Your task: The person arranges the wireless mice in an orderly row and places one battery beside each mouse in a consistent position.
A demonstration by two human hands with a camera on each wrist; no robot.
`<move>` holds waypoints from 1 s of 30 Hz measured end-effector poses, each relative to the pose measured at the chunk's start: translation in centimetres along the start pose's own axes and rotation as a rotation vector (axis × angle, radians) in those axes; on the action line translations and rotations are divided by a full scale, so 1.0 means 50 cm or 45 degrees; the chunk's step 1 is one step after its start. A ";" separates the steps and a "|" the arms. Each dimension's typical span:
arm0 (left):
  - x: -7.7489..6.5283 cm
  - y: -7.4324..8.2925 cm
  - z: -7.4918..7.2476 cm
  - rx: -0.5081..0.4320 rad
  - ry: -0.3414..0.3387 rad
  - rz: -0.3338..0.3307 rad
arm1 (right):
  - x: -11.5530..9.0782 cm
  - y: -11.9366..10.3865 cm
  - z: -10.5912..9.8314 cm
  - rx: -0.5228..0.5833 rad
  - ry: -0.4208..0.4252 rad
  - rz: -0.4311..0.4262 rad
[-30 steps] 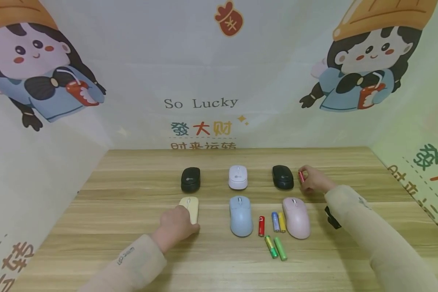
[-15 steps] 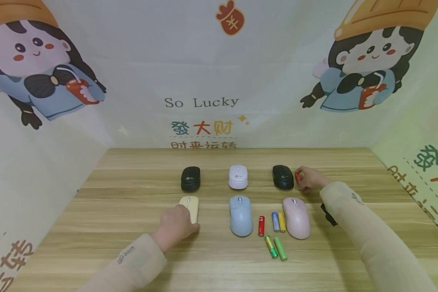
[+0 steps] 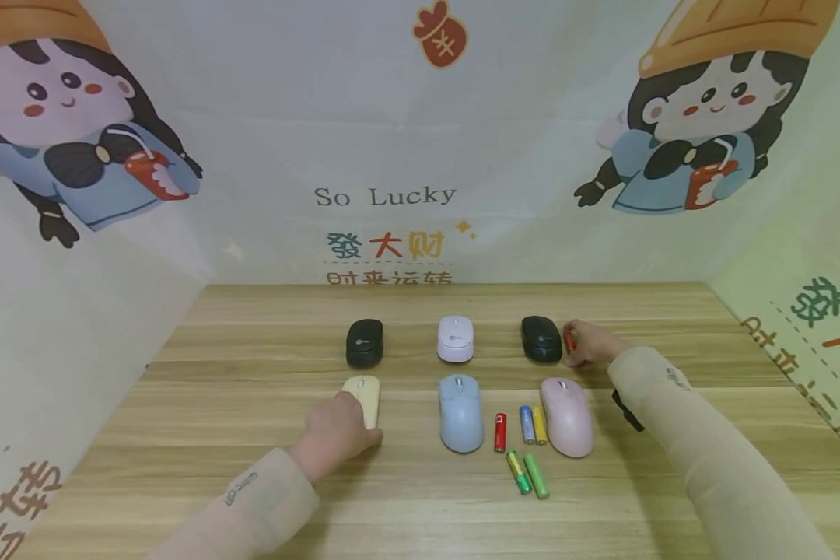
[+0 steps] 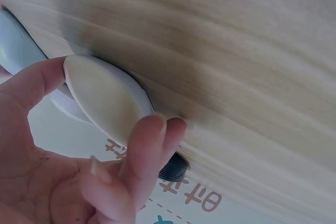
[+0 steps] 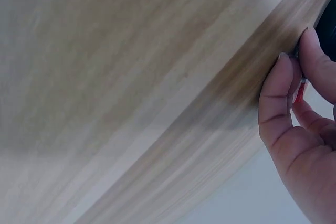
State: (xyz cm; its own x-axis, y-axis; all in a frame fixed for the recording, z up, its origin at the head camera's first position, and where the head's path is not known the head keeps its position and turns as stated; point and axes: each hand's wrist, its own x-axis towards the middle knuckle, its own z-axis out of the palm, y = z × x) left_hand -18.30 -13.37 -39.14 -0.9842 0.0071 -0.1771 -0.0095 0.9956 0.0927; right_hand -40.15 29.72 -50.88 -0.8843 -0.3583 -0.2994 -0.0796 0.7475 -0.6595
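Observation:
My left hand [image 3: 334, 429] grips a pale yellow computer mouse [image 3: 369, 393] on the table, at the left of the front row. In the left wrist view, thumb and fingers lie along opposite sides of the yellow mouse [image 4: 107, 95]. At the far right, my right hand [image 3: 593, 343] pinches a red battery [image 3: 569, 341] just beside a black mouse [image 3: 541, 339]. From the right wrist only a sliver of the red battery [image 5: 299, 92] shows between thumb and fingers; the rest is hidden.
Another black mouse [image 3: 365, 343] and a white mouse [image 3: 455, 339] share the back row. In front are a blue mouse [image 3: 461, 414] and a pink mouse [image 3: 567, 418]. Between and before them lie red [image 3: 500, 432], blue [image 3: 526, 425], yellow [image 3: 539, 425], yellow-green [image 3: 519, 473] and green [image 3: 536, 476] batteries.
My right hand has shifted slightly left with the red battery, closer to the right-hand black mouse. The left hand stays on the yellow mouse.

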 end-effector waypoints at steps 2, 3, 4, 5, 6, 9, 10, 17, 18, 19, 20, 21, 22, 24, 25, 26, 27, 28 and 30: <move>0.000 0.001 0.000 -0.002 0.003 0.000 | 0.032 0.053 0.006 -0.013 0.039 -0.077; 0.000 0.001 0.000 0.000 0.005 -0.001 | 0.036 0.050 0.008 -0.047 0.044 -0.007; 0.000 0.000 0.000 0.004 0.005 0.001 | 0.041 0.055 0.010 -0.053 0.049 0.011; 0.000 0.000 0.000 0.009 0.006 0.002 | 0.042 0.053 0.011 -0.057 0.062 0.032; 0.000 0.000 0.000 0.012 0.006 0.003 | 0.037 0.051 0.013 -0.060 0.075 0.005; 0.000 0.001 0.000 0.019 0.001 0.005 | -0.032 -0.043 0.009 -0.062 0.080 0.084; 0.000 0.001 0.000 0.017 0.000 0.005 | -0.063 -0.081 0.007 -0.073 0.088 0.076; -0.001 0.001 0.001 0.020 0.012 0.018 | -0.209 -0.268 0.001 -0.252 0.150 0.159; -0.001 0.001 0.001 0.027 0.010 0.019 | -0.220 -0.279 0.002 -0.280 0.176 0.128; -0.002 0.001 0.000 0.032 0.008 0.019 | -0.233 -0.291 0.005 -0.316 0.206 0.086; -0.002 0.001 0.000 0.038 0.006 0.020 | -0.247 -0.303 0.009 -0.359 0.230 0.040; -0.002 0.002 -0.001 0.044 0.004 0.021 | -0.262 -0.316 0.015 -0.382 0.244 0.006; -0.003 0.003 -0.001 0.052 -0.001 0.020 | -0.278 -0.328 0.024 -0.410 0.253 -0.031; -0.003 0.004 -0.003 0.062 -0.012 0.013 | -0.309 -0.350 0.049 -0.427 0.249 -0.096; -0.003 0.005 -0.003 0.068 -0.016 0.011 | -0.325 -0.360 0.065 -0.429 0.239 -0.120; -0.002 0.006 -0.004 0.074 -0.019 0.010 | -0.340 -0.368 0.081 -0.422 0.223 -0.141; -0.002 0.007 -0.004 0.080 -0.023 0.008 | -0.353 -0.375 0.098 -0.417 0.211 -0.155; -0.002 0.007 -0.005 0.087 -0.025 0.007 | -0.365 -0.379 0.116 -0.404 0.193 -0.168; -0.003 0.008 -0.004 0.098 -0.025 0.005 | -0.385 -0.382 0.149 -0.385 0.150 -0.192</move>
State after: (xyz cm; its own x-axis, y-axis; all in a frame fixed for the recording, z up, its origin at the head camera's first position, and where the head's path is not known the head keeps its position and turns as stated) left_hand -18.21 -13.00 -38.86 -0.9806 0.0123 -0.1958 0.0090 0.9998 0.0181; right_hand -18.15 18.16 -37.66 -0.8979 -0.4233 -0.1210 -0.3302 0.8293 -0.4508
